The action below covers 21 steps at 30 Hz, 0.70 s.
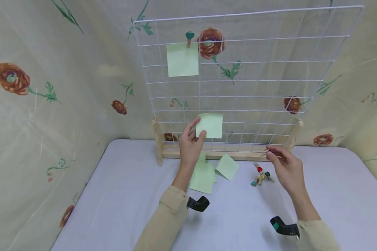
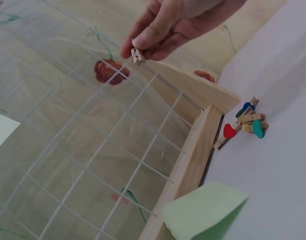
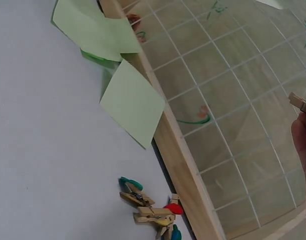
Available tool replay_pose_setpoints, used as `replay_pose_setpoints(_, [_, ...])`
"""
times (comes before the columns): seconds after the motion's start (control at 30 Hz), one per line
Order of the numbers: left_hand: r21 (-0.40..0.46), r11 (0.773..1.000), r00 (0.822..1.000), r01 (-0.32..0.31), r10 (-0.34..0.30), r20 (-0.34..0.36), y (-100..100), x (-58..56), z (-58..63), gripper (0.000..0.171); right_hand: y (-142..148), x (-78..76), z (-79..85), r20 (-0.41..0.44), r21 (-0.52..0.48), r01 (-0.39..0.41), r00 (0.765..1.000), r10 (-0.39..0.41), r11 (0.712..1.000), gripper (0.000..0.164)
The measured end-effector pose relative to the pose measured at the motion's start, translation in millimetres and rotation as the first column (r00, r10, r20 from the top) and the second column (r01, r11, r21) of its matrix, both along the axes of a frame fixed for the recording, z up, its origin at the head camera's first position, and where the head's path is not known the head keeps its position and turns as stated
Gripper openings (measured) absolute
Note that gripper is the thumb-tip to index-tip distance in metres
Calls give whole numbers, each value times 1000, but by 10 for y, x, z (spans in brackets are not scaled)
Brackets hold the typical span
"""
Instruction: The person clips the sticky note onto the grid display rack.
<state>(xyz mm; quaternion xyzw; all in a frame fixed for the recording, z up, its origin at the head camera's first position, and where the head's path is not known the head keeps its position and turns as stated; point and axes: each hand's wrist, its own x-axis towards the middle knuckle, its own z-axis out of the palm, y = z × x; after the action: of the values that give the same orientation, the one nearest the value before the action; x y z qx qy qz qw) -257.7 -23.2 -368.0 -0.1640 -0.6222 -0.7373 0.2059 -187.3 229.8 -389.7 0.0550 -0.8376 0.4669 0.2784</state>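
Observation:
My left hand (image 1: pixel 191 141) pinches a pale green paper square (image 1: pixel 211 125) by its left side, in front of the lower part of a white wire grid (image 1: pixel 254 80). Between thumb and fingers of my right hand (image 1: pixel 287 167) is a small wooden clothespin (image 2: pixel 137 56), its end poking out toward the grid in the right wrist view. Higher on the grid, another green sheet (image 1: pixel 183 64) hangs from a clothespin with a teal heart (image 1: pixel 190 35). A small pile of clothespins with coloured hearts (image 1: pixel 260 177) lies on the table below my right hand.
Several loose green sheets (image 1: pixel 203 177) lie on the white table (image 1: pixel 125 209) at the foot of the grid, one with a curled edge. A wooden stand (image 1: pixel 172 153) holds the grid's lower edge. Flower-printed cloth (image 1: pixel 28 139) hangs behind and at both sides.

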Motion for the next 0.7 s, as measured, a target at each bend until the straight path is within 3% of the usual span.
replay_pose_setpoints(0.2, [-26, 999, 1000, 19, -19, -21, 60, -29, 139, 44, -13, -8, 104, -43, 28, -58, 997, 59, 998, 25])
replay_pose_setpoints(0.7, [-50, 999, 998, 16, -19, -64, 170, -70, 448, 44, -42, -68, 390, -117, 64, -114, 986, 121, 991, 26])
